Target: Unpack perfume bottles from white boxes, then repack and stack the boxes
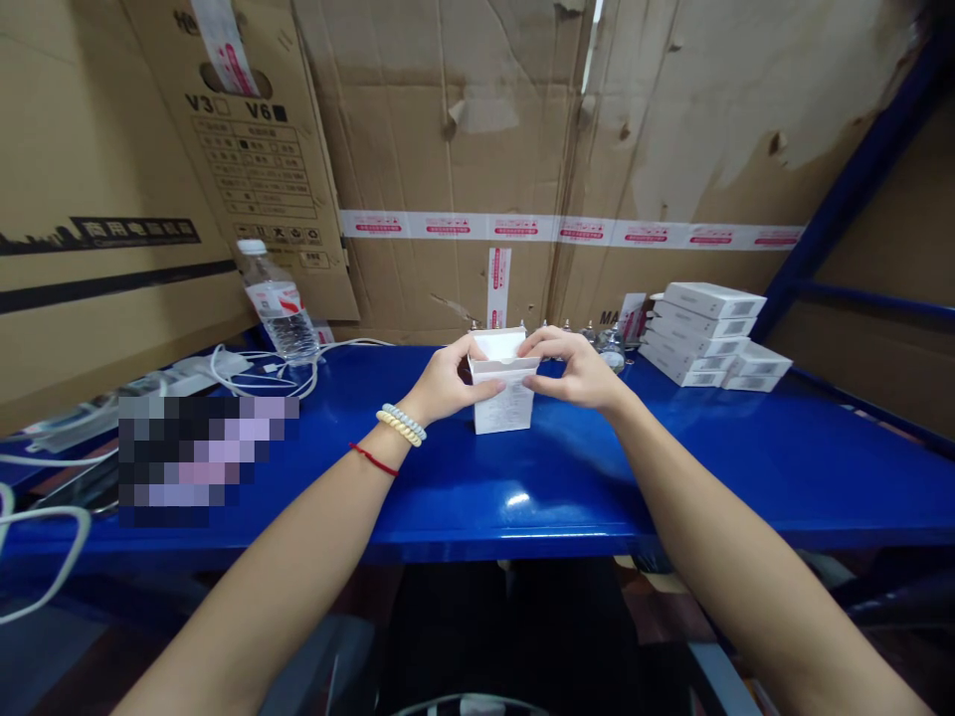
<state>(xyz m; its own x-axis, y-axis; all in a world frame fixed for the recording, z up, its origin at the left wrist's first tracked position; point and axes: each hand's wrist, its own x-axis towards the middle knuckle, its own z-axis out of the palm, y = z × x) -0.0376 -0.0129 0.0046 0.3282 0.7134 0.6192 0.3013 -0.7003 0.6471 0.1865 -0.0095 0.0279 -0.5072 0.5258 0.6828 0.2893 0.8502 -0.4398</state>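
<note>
A small white cardboard box (502, 410) stands upright on the blue table, its top end open toward me and the flap raised at the back. My left hand (455, 376) grips its left side, thumb across the front face. My right hand (571, 368) pinches the upper right edge between thumb and fingers. Fine print covers the front of the box; what is inside cannot be made out. Behind the box and my right hand stand several small clear glass pieces with pointed tops (612, 348), partly hidden.
A stack of flat white boxes (705, 328) sits at the back right. At the left are a water bottle (280, 308), white cables (224, 373) and a blurred-out object (209, 457). Large cardboard sheets (463, 129) wall the back; a blue metal post (843, 169) rises at right.
</note>
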